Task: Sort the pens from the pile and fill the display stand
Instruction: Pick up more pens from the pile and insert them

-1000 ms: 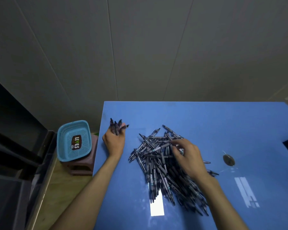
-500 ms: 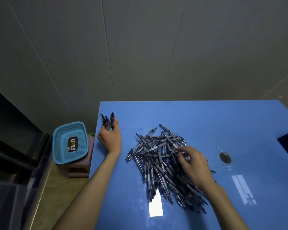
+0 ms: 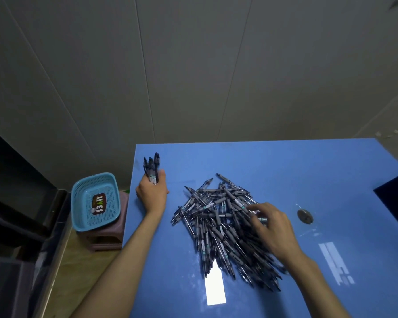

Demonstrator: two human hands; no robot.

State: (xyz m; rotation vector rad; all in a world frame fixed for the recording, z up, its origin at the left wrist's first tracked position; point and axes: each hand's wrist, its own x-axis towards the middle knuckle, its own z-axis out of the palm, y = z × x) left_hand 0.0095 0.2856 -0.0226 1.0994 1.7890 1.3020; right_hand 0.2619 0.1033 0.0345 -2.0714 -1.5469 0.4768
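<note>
A large pile of dark pens [image 3: 218, 223] lies in the middle of the blue table [image 3: 285, 171]. My left hand [image 3: 151, 192] rests near the table's left edge and grips a bunch of several pens [image 3: 151, 166], their ends pointing away from me. My right hand [image 3: 272, 228] lies on the right side of the pile, fingers curled down among the pens; whether it pinches one is hidden by the fingers. No display stand is in view.
A light blue plastic basket [image 3: 94, 200] sits on a low pinkish stool [image 3: 108, 242] left of the table. A small round dark object [image 3: 305, 216] lies on the table right of the pile. A dark object [image 3: 395, 198] juts in at the right edge.
My left hand closed its fingers round the bunch and shifted slightly away from me. My right hand slid from the pile's far side toward its right side.
</note>
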